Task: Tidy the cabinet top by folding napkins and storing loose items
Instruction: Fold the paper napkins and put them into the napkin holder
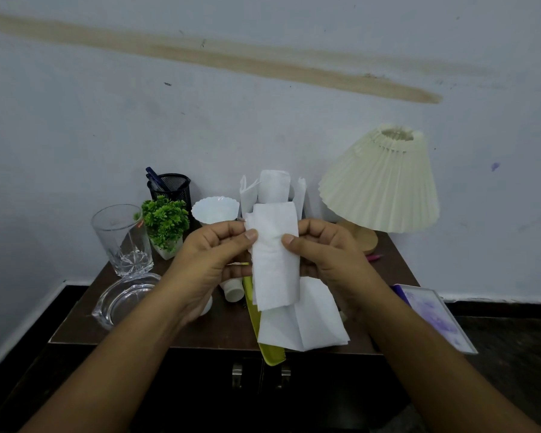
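Observation:
Above the brown cabinet top (75, 320), both my hands hold a folded white napkin (275, 260) upright. My left hand (213, 257) pinches its left edge with thumb and fingers. On the other edge my right hand (325, 254) pinches it the same way. A second white napkin (306, 323) lies flat on the cabinet below. A yellow-green comb (263, 342) pokes out from under it, over the front edge. More folded napkins (274, 185) stand at the back. A small white bottle (233, 290) lies near my left hand.
At the left stand a tall glass (122, 239), a glass ashtray (122, 301), a small green plant (164, 223), a black mesh pen holder (171, 187) and a white scalloped cup (214, 210). A pleated lamp (381, 185) stands right, with a purple framed card (434, 317) and pink pen (374, 257).

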Motion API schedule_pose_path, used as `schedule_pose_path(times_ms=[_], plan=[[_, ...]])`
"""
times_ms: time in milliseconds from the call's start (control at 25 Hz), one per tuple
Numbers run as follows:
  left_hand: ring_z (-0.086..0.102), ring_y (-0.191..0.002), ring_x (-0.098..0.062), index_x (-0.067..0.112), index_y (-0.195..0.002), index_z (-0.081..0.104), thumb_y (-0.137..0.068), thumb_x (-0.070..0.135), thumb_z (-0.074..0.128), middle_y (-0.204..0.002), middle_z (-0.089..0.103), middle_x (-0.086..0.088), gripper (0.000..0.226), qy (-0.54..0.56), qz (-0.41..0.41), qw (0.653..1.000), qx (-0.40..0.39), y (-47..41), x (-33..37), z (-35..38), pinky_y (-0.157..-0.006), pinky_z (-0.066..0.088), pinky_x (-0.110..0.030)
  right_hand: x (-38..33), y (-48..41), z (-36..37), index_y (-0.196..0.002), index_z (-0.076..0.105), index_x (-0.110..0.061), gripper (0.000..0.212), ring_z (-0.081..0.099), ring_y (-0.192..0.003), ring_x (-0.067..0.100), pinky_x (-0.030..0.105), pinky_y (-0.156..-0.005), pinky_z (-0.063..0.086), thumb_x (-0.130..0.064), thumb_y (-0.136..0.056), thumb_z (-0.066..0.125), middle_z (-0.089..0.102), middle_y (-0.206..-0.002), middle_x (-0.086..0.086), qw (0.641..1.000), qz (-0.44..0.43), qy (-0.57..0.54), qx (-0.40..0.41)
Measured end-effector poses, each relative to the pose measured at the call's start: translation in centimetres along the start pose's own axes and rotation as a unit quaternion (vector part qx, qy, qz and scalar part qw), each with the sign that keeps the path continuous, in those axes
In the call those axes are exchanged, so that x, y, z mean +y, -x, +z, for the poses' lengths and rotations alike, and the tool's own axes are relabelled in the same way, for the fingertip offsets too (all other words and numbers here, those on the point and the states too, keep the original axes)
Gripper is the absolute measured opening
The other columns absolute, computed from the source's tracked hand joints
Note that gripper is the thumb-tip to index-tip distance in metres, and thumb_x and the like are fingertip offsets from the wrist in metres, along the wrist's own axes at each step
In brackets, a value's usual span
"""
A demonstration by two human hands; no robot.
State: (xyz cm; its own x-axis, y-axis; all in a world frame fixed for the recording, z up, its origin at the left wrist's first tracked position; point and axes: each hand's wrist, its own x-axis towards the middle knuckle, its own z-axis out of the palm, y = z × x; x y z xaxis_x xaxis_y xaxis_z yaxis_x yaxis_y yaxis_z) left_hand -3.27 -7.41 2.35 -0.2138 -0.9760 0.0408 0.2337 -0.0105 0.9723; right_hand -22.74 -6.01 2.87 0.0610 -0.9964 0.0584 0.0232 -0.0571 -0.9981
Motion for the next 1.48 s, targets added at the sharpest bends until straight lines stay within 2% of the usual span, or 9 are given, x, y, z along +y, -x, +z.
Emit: schedule_pose_path(times_ms=[200, 400, 600, 800, 960, 1120, 1200, 1320, 1480], plan=[[0.066, -0.063, -0.013, 0.007, -0.098, 0.072, -0.095, 0.015, 0.060, -0.078, 0.073, -0.003, 0.015, 0.044, -0.017, 0.998, 0.030, -0.1, 0.1, 0.3, -0.054, 0.057, -0.025, 0.0, 0.0, -0.1, -0.112, 0.070, -0.006, 0.020, 0.075, -0.100, 0.022, 0.040, -0.086, 0.062, -0.018, -0.096, 0.064, 0.078, -0.107, 0.003, 1.000, 0.013, 0.010, -0.008], [0.063, -0.056, -0.009, 0.008, -0.092, 0.072, -0.097, 0.014, 0.059, -0.072, 0.072, -0.001, 0.015, 0.019, -0.018, 0.999, 0.025, 0.1, 0.1, 0.6, -0.050, 0.054, -0.022, 0.1, -0.6, 0.7, -0.123, 0.065, -0.016, 0.039, 0.075, -0.099, 0.027, 0.050, -0.090, 0.060, -0.044, -0.098, 0.056, 0.076, -0.114, 0.008, 0.995, 0.088, -0.036, 0.024], [0.061, -0.054, -0.009, 0.013, -0.086, 0.072, -0.097, 0.015, 0.059, -0.072, 0.071, 0.000, 0.018, 0.014, -0.014, 0.999, 0.032, 0.1, -0.1, 0.7, -0.048, 0.052, -0.022, 0.3, -0.2, 0.6, -0.120, 0.068, -0.015, 0.029, 0.073, -0.104, 0.026, 0.051, -0.094, 0.058, -0.032, -0.097, 0.061, 0.075, -0.115, 0.005, 0.997, 0.057, -0.011, 0.043], [0.061, -0.060, -0.013, 0.015, -0.088, 0.075, -0.097, 0.018, 0.060, -0.080, 0.072, -0.005, 0.018, 0.034, -0.024, 0.999, 0.032, 0.0, -0.4, 0.9, -0.051, 0.054, -0.024, 0.3, -0.2, 0.9, -0.122, 0.067, -0.016, 0.032, 0.073, -0.105, 0.025, 0.050, -0.095, 0.058, -0.034, -0.097, 0.062, 0.075, -0.116, 0.003, 0.997, 0.058, -0.034, 0.043], [0.062, -0.070, -0.016, 0.017, -0.091, 0.077, -0.098, 0.020, 0.059, -0.086, 0.074, -0.006, 0.019, 0.026, -0.028, 0.999, 0.026, 0.2, -0.9, 1.4, -0.057, 0.054, -0.026, 0.4, 0.2, 1.0, -0.122, 0.069, -0.020, 0.027, 0.073, -0.103, 0.016, 0.037, -0.090, 0.061, -0.028, -0.097, 0.064, 0.076, -0.114, -0.003, 0.999, 0.012, 0.032, 0.029], [0.070, -0.070, -0.015, 0.012, -0.108, 0.075, -0.098, 0.034, 0.055, -0.089, 0.076, -0.008, 0.031, 0.067, -0.041, 0.997, 0.010, 0.5, -0.6, 2.0, -0.053, 0.055, -0.026, 0.2, 0.4, 0.8, -0.111, 0.071, -0.021, 0.017, 0.075, -0.094, 0.010, 0.023, -0.075, 0.061, -0.021, -0.095, 0.067, 0.078, -0.104, -0.007, 0.998, -0.027, 0.050, 0.022], [0.074, -0.082, -0.019, 0.011, -0.113, 0.073, -0.094, 0.034, 0.060, -0.098, 0.078, -0.010, 0.033, 0.046, -0.031, 0.998, -0.001, 0.6, -0.7, 2.2, -0.058, 0.057, -0.027, 0.2, 0.4, 0.9, -0.109, 0.072, -0.016, 0.016, 0.076, -0.091, 0.013, 0.024, -0.074, 0.061, -0.020, -0.094, 0.069, 0.079, -0.100, -0.004, 0.997, -0.042, 0.058, 0.021], [0.074, -0.098, -0.024, 0.009, -0.118, 0.070, -0.095, 0.019, 0.062, -0.108, 0.077, -0.011, 0.026, 0.036, -0.022, 0.999, 0.019, 0.2, -1.1, 1.8, -0.064, 0.060, -0.028, 0.1, 0.5, 0.9, -0.105, 0.070, -0.008, 0.020, 0.076, -0.091, 0.017, 0.025, -0.074, 0.060, -0.026, -0.095, 0.067, 0.078, -0.098, 0.000, 0.999, -0.033, 0.031, 0.016], [0.075, -0.091, -0.021, 0.006, -0.114, 0.071, -0.097, 0.015, 0.059, -0.107, 0.077, -0.013, 0.022, 0.068, -0.029, 0.997, 0.036, -0.2, -1.1, 1.1, -0.060, 0.059, -0.027, 0.4, 0.2, 0.8, -0.105, 0.069, -0.007, 0.017, 0.076, -0.092, 0.017, 0.028, -0.075, 0.061, -0.020, -0.095, 0.067, 0.078, -0.100, 0.002, 0.998, -0.025, 0.047, 0.014]])
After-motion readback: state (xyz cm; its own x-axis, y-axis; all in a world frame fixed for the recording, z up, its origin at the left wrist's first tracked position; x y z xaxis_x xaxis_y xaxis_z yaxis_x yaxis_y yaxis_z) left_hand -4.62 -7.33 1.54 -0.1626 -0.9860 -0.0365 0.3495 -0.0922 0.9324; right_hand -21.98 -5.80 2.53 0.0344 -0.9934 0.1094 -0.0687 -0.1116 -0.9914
